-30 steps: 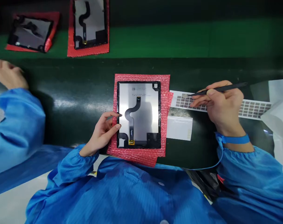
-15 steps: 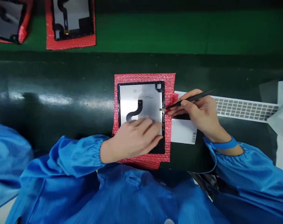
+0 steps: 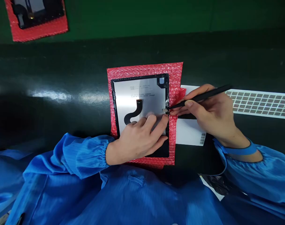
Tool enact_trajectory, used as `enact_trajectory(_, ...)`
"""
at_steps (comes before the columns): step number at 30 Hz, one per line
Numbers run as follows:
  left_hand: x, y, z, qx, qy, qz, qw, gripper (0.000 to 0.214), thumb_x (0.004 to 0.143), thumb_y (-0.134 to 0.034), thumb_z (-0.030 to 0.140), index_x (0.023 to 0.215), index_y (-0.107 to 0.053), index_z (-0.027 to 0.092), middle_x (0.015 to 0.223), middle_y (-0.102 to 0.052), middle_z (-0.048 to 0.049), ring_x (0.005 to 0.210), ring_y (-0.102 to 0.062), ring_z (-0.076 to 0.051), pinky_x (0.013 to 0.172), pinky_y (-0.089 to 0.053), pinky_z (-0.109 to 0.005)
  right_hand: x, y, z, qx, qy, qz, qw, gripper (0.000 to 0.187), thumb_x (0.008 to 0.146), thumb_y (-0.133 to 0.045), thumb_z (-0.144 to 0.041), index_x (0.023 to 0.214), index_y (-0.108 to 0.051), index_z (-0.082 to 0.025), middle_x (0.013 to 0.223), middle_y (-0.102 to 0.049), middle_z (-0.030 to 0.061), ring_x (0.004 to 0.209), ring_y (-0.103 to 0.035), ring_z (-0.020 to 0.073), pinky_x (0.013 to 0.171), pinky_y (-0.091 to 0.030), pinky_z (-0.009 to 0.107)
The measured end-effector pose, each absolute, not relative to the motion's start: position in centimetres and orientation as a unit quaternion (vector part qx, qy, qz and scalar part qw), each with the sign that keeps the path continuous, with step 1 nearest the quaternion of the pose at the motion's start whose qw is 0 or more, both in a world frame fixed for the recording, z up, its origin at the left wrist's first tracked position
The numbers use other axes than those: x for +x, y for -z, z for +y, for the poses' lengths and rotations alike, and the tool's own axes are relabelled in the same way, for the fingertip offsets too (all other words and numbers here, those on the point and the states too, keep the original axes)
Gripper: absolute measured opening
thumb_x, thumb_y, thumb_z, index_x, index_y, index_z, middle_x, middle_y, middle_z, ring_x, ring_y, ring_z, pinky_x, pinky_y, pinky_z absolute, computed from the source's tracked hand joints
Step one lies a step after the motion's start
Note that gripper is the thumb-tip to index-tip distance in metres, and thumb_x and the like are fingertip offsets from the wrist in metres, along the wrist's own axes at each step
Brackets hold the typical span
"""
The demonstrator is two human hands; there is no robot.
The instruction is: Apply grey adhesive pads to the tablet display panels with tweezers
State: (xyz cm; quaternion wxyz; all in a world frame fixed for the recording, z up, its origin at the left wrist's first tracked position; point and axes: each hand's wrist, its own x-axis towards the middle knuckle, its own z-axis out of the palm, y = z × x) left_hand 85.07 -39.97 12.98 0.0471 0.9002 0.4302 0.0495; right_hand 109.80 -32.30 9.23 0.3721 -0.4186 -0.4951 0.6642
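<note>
A tablet screen panel (image 3: 142,93) lies back side up on a red bubble-wrap sheet (image 3: 144,69), with a black flex cable (image 3: 132,114) curving across its silver back. My left hand (image 3: 139,139) rests flat on the panel's lower half, fingers stretched toward the right edge. My right hand (image 3: 209,111) pinches black tweezers (image 3: 201,97). The tweezer tips touch the panel's right edge, with a small grey piece at them, just above my left fingertips.
A white sheet of small grey stickers (image 3: 259,103) lies to the right, and a white card (image 3: 189,132) sits beside the bubble wrap. Another panel on red bubble wrap (image 3: 36,18) lies at the far left on the green belt. Blue sleeves fill the foreground.
My right hand came from the sticker sheet to the panel's right edge with the tweezers. My left hand slid from the panel's left side onto its lower half. The view shifted closer.
</note>
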Motion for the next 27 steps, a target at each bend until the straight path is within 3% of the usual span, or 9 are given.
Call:
enact_trajectory(9,85.10,-12.95,-40.09,0.898,-0.029,0.434,0.058,0.053,0.116,-0.051,0.045,0.156,-0.064,0.013,0.122,-0.074,-0.0135,0.081,-0.077,-0.021,0.049,-0.052,-0.031,109.47,-9.58,-32.54,-0.430,-0.658,-0.489,0.377,0.009,0.102,-0.085,-0.030,0.108,-0.078,-0.031,0.095,-0.088,0.0018,0.082,-0.089,0.0241,0.078,-0.078,0.039)
enact_trajectory(15,85.15,-13.02,-40.00,0.896,-0.045,0.438,0.060,0.057,0.117,-0.050,0.044,0.158,-0.062,0.007,0.119,-0.075,-0.0125,0.078,-0.076,-0.021,0.046,-0.049,-0.034,109.37,-9.90,-32.42,-0.437,-0.649,-0.496,0.376,0.011,0.101,-0.087,-0.031,0.106,-0.077,-0.029,0.091,-0.088,0.0008,0.081,-0.088,0.0214,0.078,-0.078,0.034)
enact_trajectory(22,85.26,-12.98,-39.91,0.895,-0.045,0.441,0.055,0.061,0.116,-0.049,0.047,0.159,-0.060,0.005,0.114,-0.076,-0.0129,0.074,-0.075,-0.020,0.044,-0.045,-0.034,109.43,-9.64,-32.60,-0.450,-0.633,-0.505,0.375,0.014,0.100,-0.088,-0.036,0.105,-0.077,-0.029,0.091,-0.087,0.0025,0.081,-0.089,0.0238,0.078,-0.079,0.038)
enact_trajectory(27,85.15,-13.11,-39.55,0.895,-0.044,0.438,0.076,0.061,0.115,-0.055,0.045,0.159,-0.059,0.004,0.117,-0.077,-0.0138,0.078,-0.078,-0.021,0.048,-0.049,-0.034,109.12,-9.75,-32.30,-0.448,-0.639,-0.493,0.386,0.025,0.096,-0.092,-0.043,0.103,-0.073,-0.028,0.084,-0.086,0.0015,0.078,-0.089,0.0241,0.070,-0.078,0.036)
